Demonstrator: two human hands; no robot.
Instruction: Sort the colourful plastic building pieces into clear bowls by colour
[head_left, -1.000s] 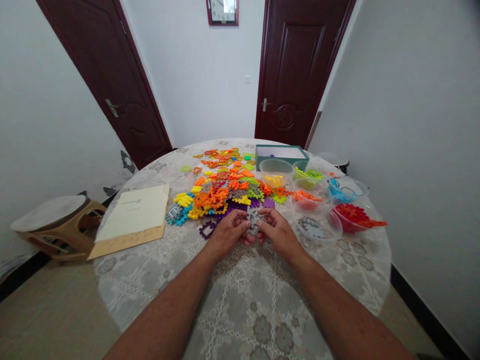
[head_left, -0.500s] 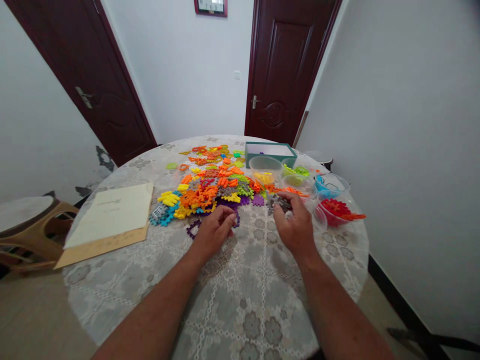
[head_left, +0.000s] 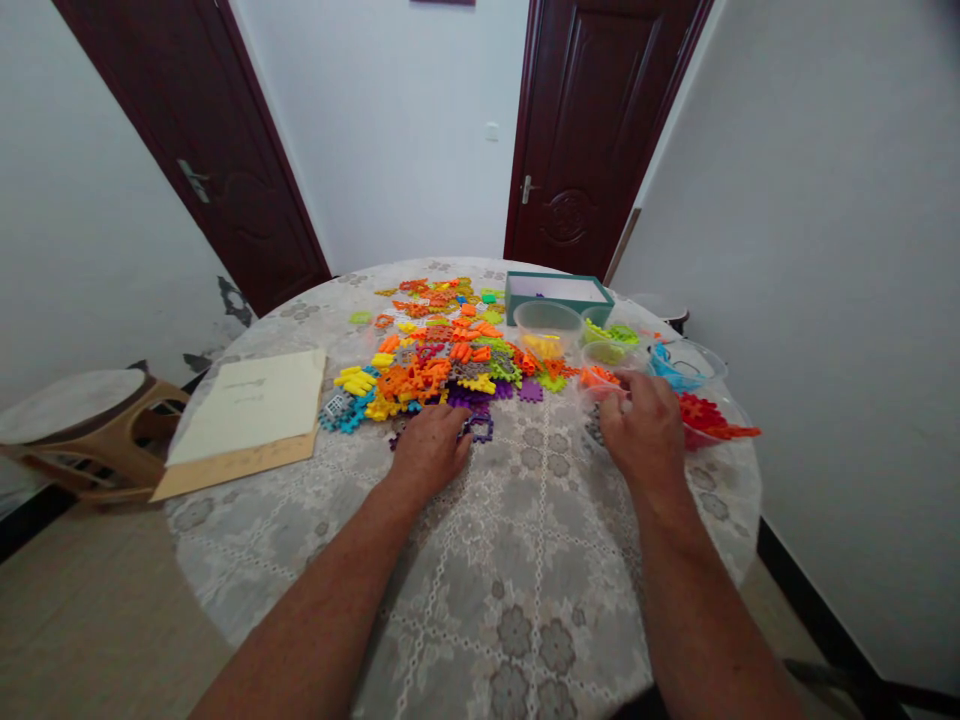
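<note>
My left hand (head_left: 433, 442) rests palm down at the near edge of the heap of building pieces (head_left: 420, 380), fingers stretched over dark purple pieces; the fingertips are partly hidden. A purple square frame piece (head_left: 480, 428) lies just beyond its thumb. My right hand (head_left: 643, 425) is over a low clear tub at the right, thumb and fingers curled together. Grey toothed pieces (head_left: 594, 427) show below its thumb. Whatever the fingers hold is hidden. Close by stand a tub of red pieces (head_left: 703, 412) and some orange pieces (head_left: 598, 377).
Behind stand a green-edged box (head_left: 559, 290), a clear tub with yellow pieces (head_left: 544, 346), one with lime pieces (head_left: 611, 332) and one with blue pieces (head_left: 675, 372). Papers (head_left: 251, 405) lie on the left of the round table (head_left: 480, 580). A stool (head_left: 90, 430) stands beyond.
My right hand has moved right, from beside the heap to the tub, where the grey pieces now show below it. My left hand has reached forward and flattened onto the purple pieces. The view has shifted slightly.
</note>
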